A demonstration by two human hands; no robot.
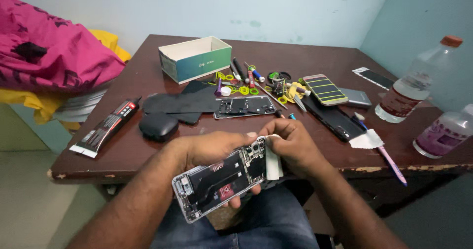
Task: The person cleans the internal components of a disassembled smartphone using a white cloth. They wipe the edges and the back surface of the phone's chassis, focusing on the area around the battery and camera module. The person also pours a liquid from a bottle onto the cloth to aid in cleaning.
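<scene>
Hands meet over the lap, just short of the near table edge. Left hand [212,148] is clamped on an opened smartphone [219,180], back cover off, internals facing up; fingers wrap beneath it and the thumb lies along its upper edge. Right hand [290,143] is closed on a folded white wipe [273,163], pinching it against the phone's camera end; whether the wipe touches the camera module itself is not clear from this angle.

Just beyond the grip, on the dark wooden table [148,76], lies a detached phone frame [245,106] beside a black sheet [182,103]. Left of the grip sit a black oval case [158,126] and a black adhesive tube [106,127]. Farther out stands a green-and-white cardboard box [195,58], with a scatter of small tools and yellow rings [251,81] next to it. Right of the grip lie a black phone [334,117], a phone with yellow stripes [325,89], a white cloth [366,139] and a pink-handled brush [389,161]. Two clear plastic bottles [411,89] stand at the far right.
</scene>
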